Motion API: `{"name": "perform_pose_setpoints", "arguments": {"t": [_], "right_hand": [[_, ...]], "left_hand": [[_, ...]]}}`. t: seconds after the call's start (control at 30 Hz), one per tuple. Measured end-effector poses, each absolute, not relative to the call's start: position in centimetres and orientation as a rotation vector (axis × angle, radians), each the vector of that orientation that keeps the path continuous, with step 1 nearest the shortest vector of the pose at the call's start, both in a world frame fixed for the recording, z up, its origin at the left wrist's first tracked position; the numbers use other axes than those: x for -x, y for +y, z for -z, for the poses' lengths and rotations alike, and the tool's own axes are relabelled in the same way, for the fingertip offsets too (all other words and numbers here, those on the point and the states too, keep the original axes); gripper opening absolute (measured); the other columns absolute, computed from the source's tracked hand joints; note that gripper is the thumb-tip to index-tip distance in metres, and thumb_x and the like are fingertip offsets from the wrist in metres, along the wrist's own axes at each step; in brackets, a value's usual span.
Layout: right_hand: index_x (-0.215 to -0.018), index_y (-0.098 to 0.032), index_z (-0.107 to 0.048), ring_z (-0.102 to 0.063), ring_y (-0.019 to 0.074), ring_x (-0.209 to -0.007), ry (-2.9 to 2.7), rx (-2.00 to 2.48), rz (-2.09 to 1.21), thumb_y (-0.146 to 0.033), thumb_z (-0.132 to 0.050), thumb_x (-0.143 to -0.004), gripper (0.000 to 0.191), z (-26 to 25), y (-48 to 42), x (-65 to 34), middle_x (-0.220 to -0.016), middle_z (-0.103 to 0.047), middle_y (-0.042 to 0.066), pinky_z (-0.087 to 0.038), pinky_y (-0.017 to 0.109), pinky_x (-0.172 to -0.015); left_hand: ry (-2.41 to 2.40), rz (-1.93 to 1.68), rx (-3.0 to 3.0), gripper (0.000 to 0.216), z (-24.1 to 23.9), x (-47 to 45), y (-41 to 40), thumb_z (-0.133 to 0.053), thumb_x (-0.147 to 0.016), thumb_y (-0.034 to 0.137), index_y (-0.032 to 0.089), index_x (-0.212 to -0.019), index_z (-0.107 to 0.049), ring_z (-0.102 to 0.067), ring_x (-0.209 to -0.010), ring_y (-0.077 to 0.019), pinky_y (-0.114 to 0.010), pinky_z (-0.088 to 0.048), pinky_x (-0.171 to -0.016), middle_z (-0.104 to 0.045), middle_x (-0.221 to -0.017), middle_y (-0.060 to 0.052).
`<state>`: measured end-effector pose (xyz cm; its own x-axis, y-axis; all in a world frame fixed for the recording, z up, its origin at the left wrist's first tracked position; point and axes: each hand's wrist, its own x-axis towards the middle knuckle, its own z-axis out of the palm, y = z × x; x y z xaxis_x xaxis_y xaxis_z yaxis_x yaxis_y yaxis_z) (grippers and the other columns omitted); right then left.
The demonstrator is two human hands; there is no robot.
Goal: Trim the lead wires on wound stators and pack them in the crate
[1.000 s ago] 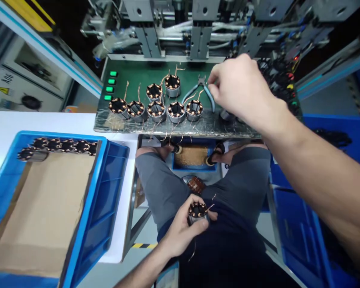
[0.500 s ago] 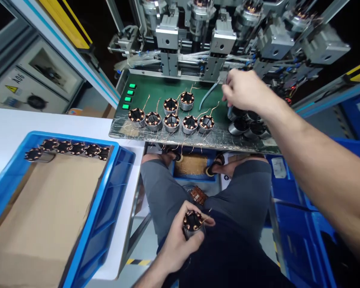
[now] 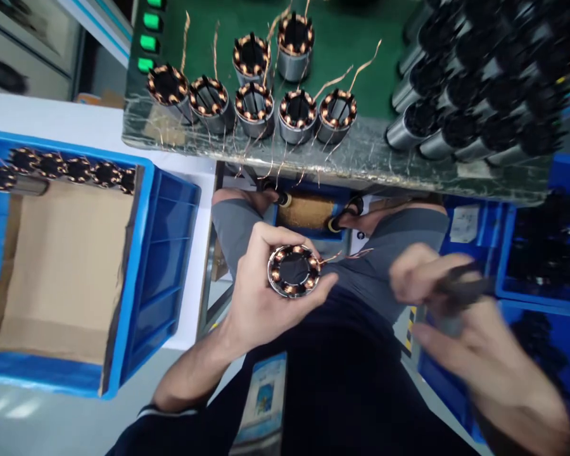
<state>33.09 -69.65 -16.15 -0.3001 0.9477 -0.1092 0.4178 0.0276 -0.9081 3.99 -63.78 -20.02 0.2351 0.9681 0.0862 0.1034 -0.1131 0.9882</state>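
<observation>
My left hand (image 3: pixel 261 291) is wrapped round a motor stator (image 3: pixel 272 283), a metal ring with copper windings and a dark core. Its top face is turned up towards me, and loose copper wire ends (image 3: pixel 346 255) stick out to the right. To the right of it, my right hand (image 3: pixel 460 329) is smeared by motion, with its fingers closed round a dark hand tool (image 3: pixel 465 284) too blurred to name exactly. Several wound stators (image 3: pixel 297 117) with long wire tails stand upright on the green bench (image 3: pixel 370 149) beyond my hands.
At the left, a blue crate (image 3: pixel 145 253) lined with cardboard (image 3: pixel 66 253) holds a row of wound stators (image 3: pixel 78 170). Rows of metal cylinders with black tops (image 3: pixel 420 120) stand on the bench's right. Blue bins (image 3: pixel 546 297) with black parts are at the lower right. Green switches (image 3: pixel 148 43) line the bench's left.
My right hand has come back from the far side of the bench to beside my lap, bringing a dark tool. My left hand has raised the stator. The view has tilted down.
</observation>
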Motion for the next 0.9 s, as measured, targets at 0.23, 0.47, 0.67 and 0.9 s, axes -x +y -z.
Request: {"name": "perform_pose_setpoints", "arguments": {"t": [0.23, 0.47, 0.67, 0.9], "right_hand": [[-0.175, -0.043, -0.054, -0.065, 0.0286, -0.129, -1.519, 1.372, -1.498, -0.031, -0.064, -0.113, 0.064, 20.2, -72.4, -30.2, -0.139, -0.065, 0.006, -0.057, 0.044, -0.108], [-0.176, -0.044, -0.053, -0.065, 0.0277, -0.128, -1.476, 1.283, -1.551, -0.031, -0.064, -0.113, 0.065, 20.6, -72.0, -30.0, -0.139, -0.07, 0.004, -0.054, 0.047, -0.117], [-0.181, -0.042, -0.046, -0.072, 0.0269, -0.124, -1.577, 1.332, -1.405, -0.022, -0.064, -0.11, 0.076, 20.9, -72.1, -29.5, -0.147, -0.075, 0.003, -0.061, 0.044, -0.111], [-0.18, -0.043, -0.048, -0.074, 0.0313, -0.144, -1.703, 1.417, -1.311, -0.01, -0.062, -0.105, 0.083, 20.9, -72.2, -29.3, -0.166, -0.071, 0.001, -0.068, 0.041, -0.107]], "left_hand": [[0.95, -1.067, -1.575, 0.059, 19.3, -6.3, -63.8, -0.103, -0.087, 0.026, 0.031, -0.128, -0.06, -0.082, -0.096, -0.0223, -0.04, -0.07, -0.08, -0.076, -0.11, -0.002], [0.978, -1.015, -1.629, 0.051, 19.6, -7.2, -64.2, -0.097, -0.094, 0.034, 0.034, -0.129, -0.06, -0.084, -0.097, -0.0257, -0.044, -0.071, -0.076, -0.077, -0.111, -0.003], [1.005, -1.036, -1.618, 0.051, 20.2, -6.6, -64.7, -0.099, -0.091, 0.035, 0.034, -0.128, -0.063, -0.083, -0.098, -0.0259, -0.045, -0.071, -0.075, -0.078, -0.111, -0.004], [1.058, -1.009, -1.607, 0.055, 20.8, -5.8, -65.2, -0.1, -0.091, 0.043, 0.036, -0.129, -0.061, -0.082, -0.096, -0.0263, -0.046, -0.07, -0.075, -0.078, -0.108, -0.003]]}}
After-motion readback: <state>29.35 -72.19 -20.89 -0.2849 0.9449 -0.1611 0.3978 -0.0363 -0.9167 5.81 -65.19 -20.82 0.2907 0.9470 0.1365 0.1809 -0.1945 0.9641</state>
